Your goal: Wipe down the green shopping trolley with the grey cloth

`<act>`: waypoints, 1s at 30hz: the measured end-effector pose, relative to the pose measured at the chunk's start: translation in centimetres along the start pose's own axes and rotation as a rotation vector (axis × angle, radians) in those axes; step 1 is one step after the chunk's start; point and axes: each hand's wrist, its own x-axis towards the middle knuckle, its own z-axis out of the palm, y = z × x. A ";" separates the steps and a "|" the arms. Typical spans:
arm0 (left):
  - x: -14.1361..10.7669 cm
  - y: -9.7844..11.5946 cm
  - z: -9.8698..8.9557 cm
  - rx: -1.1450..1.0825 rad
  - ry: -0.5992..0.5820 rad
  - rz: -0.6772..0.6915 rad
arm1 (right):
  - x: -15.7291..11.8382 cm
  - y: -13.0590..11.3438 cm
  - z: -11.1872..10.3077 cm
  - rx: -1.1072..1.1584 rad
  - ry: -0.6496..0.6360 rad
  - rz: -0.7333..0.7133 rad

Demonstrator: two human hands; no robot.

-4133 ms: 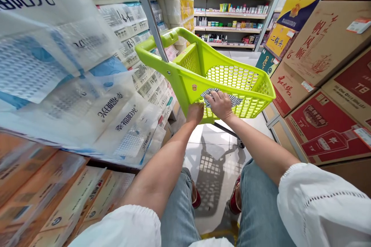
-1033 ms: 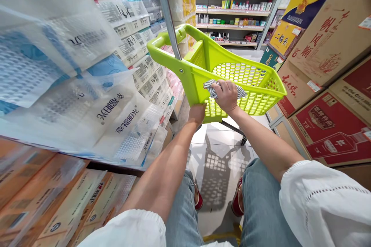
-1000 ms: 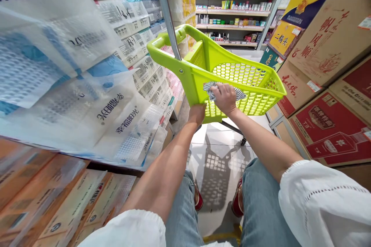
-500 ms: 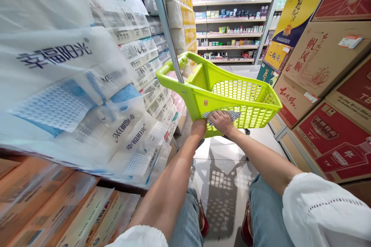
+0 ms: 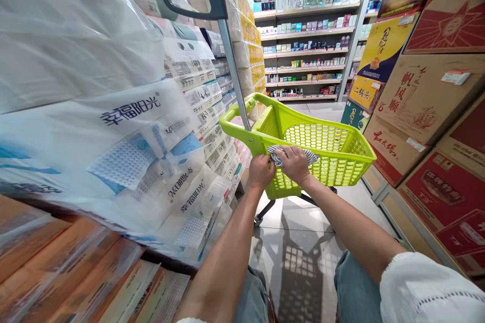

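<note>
Green cart [image 5: 278, 190] at twelve o'clock; right grip [image 5: 294, 162] clamped on striped cloth [image 5: 311, 156], left grip [image 5: 261, 171] curled together; "幸福阳光" packs [image 5: 131, 111] at ten

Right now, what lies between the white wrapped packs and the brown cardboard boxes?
The head view shows a green plastic shopping cart, the right hand holding a striped cloth against it.
</note>
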 end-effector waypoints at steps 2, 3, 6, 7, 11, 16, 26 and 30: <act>1.1 -0.3 -1.8 -0.003 0.214 0.031 | 0.0 -0.1 0.0 0.010 0.007 0.022; 1.8 -0.4 -2.5 0.013 0.284 0.048 | 0.1 -0.1 -0.1 0.016 0.010 0.028; 4.1 -0.8 -3.9 0.099 0.323 0.159 | 0.6 -0.5 -0.2 0.033 0.026 0.042; 4.8 -1.0 -4.1 0.119 0.305 0.198 | 0.8 -0.6 -0.2 0.034 0.034 0.050; 6.8 -1.6 -3.6 0.152 0.200 0.274 | 1.6 -1.1 0.8 0.008 0.038 0.090; 7.1 -2.1 -2.9 0.163 0.186 0.283 | 0.2 -2.0 3.2 -0.014 -0.069 0.063; 6.9 -2.2 -2.8 0.134 0.221 0.288 | 0.8 -2.1 2.0 -0.030 -0.065 0.069; 6.6 -2.3 -2.8 0.118 0.231 0.290 | 0.6 -2.2 2.3 -0.035 -0.075 0.060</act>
